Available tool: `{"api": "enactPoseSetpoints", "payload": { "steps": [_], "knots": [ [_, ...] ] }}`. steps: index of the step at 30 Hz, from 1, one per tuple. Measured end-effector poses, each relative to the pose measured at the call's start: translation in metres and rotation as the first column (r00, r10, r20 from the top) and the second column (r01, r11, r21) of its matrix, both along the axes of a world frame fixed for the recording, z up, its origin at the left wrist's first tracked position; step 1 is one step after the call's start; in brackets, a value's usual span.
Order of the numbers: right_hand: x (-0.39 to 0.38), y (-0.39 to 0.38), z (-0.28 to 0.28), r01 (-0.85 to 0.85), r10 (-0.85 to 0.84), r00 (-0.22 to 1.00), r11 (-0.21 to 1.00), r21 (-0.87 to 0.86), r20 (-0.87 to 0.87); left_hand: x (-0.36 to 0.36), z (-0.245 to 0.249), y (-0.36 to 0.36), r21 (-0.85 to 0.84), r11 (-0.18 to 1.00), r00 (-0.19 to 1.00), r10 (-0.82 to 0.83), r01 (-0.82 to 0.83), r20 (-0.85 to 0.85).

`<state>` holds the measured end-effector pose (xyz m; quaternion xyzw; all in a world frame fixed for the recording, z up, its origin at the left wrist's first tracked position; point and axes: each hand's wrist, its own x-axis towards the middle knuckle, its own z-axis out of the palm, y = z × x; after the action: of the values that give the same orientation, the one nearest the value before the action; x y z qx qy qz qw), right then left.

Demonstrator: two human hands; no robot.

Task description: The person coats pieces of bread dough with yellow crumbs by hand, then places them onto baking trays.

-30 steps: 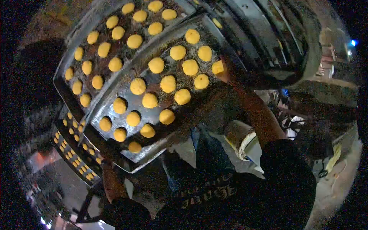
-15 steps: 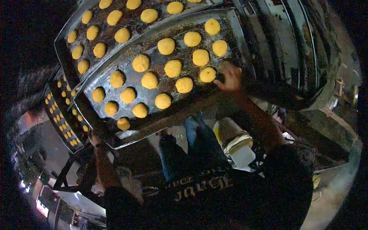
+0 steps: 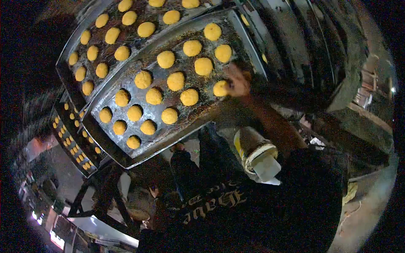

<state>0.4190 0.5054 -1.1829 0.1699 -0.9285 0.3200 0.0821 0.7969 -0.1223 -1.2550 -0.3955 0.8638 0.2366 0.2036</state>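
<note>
Balls (image 3: 176,81) are lying on the near tray (image 3: 204,84); a second tray (image 3: 137,40) is sitting behind it, further trays (image 3: 82,145) left of it, a bucket (image 3: 249,142) before it.
</note>
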Motion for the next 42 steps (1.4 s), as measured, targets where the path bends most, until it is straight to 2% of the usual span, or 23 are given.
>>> {"api": "enactPoseSetpoints", "payload": {
  "steps": [3, 6, 9, 13, 14, 17, 21, 22, 23, 25, 28, 31, 32, 34, 35, 36, 39, 40, 41, 42],
  "knots": [
    [-0.041, -0.009, 0.049, 0.266, -0.263, 0.964, 0.959, 0.096, -0.046, 0.032, 0.005, 0.008, 0.015, 1.0, 0.995, -0.019, 0.017, 0.099],
    [-0.067, -0.016, 0.034, 0.213, -0.198, 0.976, 0.953, 0.214, -0.09, 0.06, 0.011, 0.016, 0.031, 0.999, 0.984, -0.031, 0.026, 0.177],
    [-0.074, -0.008, 0.038, 0.165, -0.156, 0.986, 0.931, 0.327, -0.053, 0.087, 0.018, 0.026, 0.039, 0.999, 0.973, -0.019, 0.01, 0.232],
    [-0.061, 0.01, 0.04, 0.273, -0.255, 0.962, 0.896, 0.351, -0.097, 0.118, 0.018, 0.042, 0.049, 0.999, 0.958, -0.011, -0.003, 0.286],
    [-0.062, 0.011, 0.036, 0.25, -0.229, 0.968, 0.899, 0.359, -0.1, 0.126, 0.017, 0.048, 0.053, 0.999, 0.954, -0.006, -0.01, 0.298],
    [-0.077, -0.011, 0.068, 0.22, -0.199, 0.974, 0.945, 0.243, -0.109, 0.142, 0.014, 0.065, 0.066, 0.998, 0.948, 0.002, -0.024, 0.318],
    [-0.138, -0.022, 0.043, 0.208, -0.169, 0.969, 0.952, 0.226, -0.18, 0.171, 0.013, 0.099, 0.087, 0.995, 0.939, 0.011, -0.043, 0.343],
    [-0.149, -0.012, 0.051, 0.125, -0.092, 0.988, 0.946, 0.298, -0.124, 0.178, 0.013, 0.107, 0.096, 0.994, 0.936, 0.009, -0.045, 0.351],
    [-0.157, 0.0, 0.039, 0.01, 0.007, 0.998, 0.962, 0.272, -0.059, 0.185, 0.013, 0.116, 0.104, 0.993, 0.933, 0.012, -0.052, 0.359],
    [-0.166, 0.028, 0.04, 0.006, -0.037, 0.996, 0.94, 0.341, 0.084, 0.196, 0.008, 0.135, 0.122, 0.991, 0.929, 0.009, -0.058, 0.369],
    [-0.15, 0.042, 0.051, 0.114, -0.088, 0.993, 0.901, 0.418, -0.081, 0.209, 0.004, 0.164, 0.151, 0.987, 0.92, 0.0, -0.064, 0.391],
    [-0.132, 0.022, 0.069, 0.149, -0.023, 0.963, 0.877, 0.458, -0.268, 0.217, 0.006, 0.185, 0.169, 0.984, 0.911, -0.013, -0.063, 0.413],
    [-0.128, 0.01, 0.078, 0.05, 0.067, 0.969, 0.89, 0.454, -0.238, 0.22, 0.006, 0.193, 0.177, 0.982, 0.908, -0.021, -0.059, 0.418],
    [-0.113, -0.018, 0.081, -0.103, 0.145, 0.987, 0.907, 0.41, -0.073, 0.221, 0.006, 0.206, 0.194, 0.98, 0.905, -0.043, -0.044, 0.424],
    [-0.11, -0.031, 0.077, -0.185, 0.196, 0.981, 0.912, 0.365, 0.008, 0.222, 0.007, 0.212, 0.195, 0.98, 0.905, -0.058, -0.028, 0.421],
    [-0.111, -0.035, 0.061, -0.171, 0.179, 0.984, 0.894, 0.415, 0.02, 0.219, 0.01, 0.219, 0.203, 0.979, 0.904, -0.086, 0.0, 0.418],
    [-0.119, -0.021, 0.064, -0.08, 0.027, 0.993, 0.87, 0.486, 0.115, 0.22, 0.014, 0.233, 0.227, 0.964, 0.893, -0.217, 0.135, 0.394],
    [-0.123, -0.009, 0.055, -0.06, 0.057, 0.998, 0.885, 0.461, 0.02, 0.22, 0.014, 0.239, 0.23, 0.95, 0.886, -0.286, 0.212, 0.365],
    [-0.128, 0.008, 0.047, -0.021, 0.064, 0.995, 0.896, 0.443, -0.082, 0.218, 0.01, 0.241, 0.208, 0.91, 0.86, -0.409, 0.36, 0.305],
    [-0.131, 0.018, 0.048, -0.081, 0.124, 0.988, 0.92, 0.383, -0.089, 0.216, 0.009, 0.245, 0.116, 0.84, 0.823, -0.543, 0.531, 0.165]
  ]
}}
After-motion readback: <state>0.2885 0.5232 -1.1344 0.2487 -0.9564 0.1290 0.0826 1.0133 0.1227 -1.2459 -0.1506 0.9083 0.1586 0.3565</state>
